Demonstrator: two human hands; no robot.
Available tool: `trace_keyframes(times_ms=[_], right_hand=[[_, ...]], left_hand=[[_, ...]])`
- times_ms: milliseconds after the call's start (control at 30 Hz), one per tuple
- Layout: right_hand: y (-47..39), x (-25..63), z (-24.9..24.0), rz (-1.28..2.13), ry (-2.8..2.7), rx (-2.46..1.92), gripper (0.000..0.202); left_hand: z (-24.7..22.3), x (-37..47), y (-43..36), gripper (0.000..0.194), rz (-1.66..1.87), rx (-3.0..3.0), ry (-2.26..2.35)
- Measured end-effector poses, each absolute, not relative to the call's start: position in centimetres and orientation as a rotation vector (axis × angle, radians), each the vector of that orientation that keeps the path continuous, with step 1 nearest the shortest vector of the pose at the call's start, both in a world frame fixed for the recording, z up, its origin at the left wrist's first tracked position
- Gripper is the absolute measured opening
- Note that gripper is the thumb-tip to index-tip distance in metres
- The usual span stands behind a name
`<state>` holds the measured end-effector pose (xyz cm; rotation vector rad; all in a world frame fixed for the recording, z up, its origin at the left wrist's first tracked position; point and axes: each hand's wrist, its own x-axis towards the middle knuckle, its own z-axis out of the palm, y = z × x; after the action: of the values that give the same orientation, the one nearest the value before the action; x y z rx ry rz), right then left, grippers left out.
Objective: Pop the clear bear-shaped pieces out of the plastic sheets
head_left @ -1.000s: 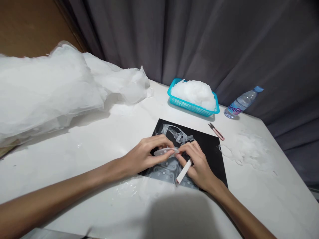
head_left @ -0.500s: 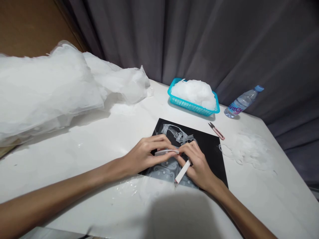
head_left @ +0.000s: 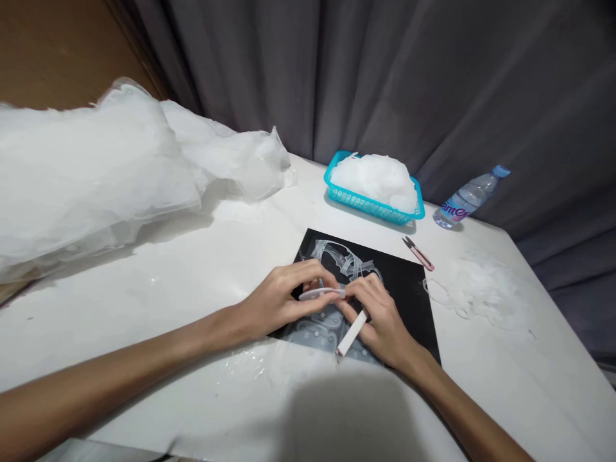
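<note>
Over a black mat (head_left: pixel 409 301), my left hand (head_left: pixel 293 292) pinches a thin, whitish translucent piece (head_left: pixel 317 293) between thumb and fingers. The fingertips of my right hand (head_left: pixel 378 308) meet the right end of that piece. Tucked in my right hand is a slim white stick-like tool (head_left: pixel 352 335), its lower end angled toward me; its kind I cannot make out. Beneath both hands lies a clear sheet with small round dots (head_left: pixel 315 335). Beyond the fingers, curled translucent strips (head_left: pixel 344 256) rest on the mat.
Pink-handled thread snips (head_left: pixel 418 253) lie beside the mat's far right corner. A turquoise basket (head_left: pixel 373 208) holds white fluffy pieces. A water bottle (head_left: pixel 464 202) stands behind. White scraps (head_left: pixel 491 289) lie at right; large filled plastic bags (head_left: pixel 106 173) cover the left of the table (head_left: pixel 202 385).
My left index finger has lifted and arched a little away from the translucent piece. Both hands otherwise stay in place, and the surroundings are unchanged.
</note>
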<state>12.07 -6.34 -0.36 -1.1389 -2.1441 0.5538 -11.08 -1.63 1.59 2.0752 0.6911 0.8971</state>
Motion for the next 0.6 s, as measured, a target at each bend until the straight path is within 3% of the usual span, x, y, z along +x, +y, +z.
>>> trace_keyframes(times_ms=[267,400,600], right_hand=[[-6.3,12.2,-0.5,0.538,-2.156,-1.135,0.004],[-6.4,12.2,0.0,0.531,-2.108,-1.112,0.004],[-6.7,12.1,0.6,0.467,-1.934,-1.062,0.007]], left_hand=[[1.8,-11.0,-1.6,0.012,0.862,2.027,0.769],[1.9,-11.1,-1.2,0.031,0.776,1.971,0.791],[1.9,-11.0,-0.8,0.018,0.686,1.895,0.681]])
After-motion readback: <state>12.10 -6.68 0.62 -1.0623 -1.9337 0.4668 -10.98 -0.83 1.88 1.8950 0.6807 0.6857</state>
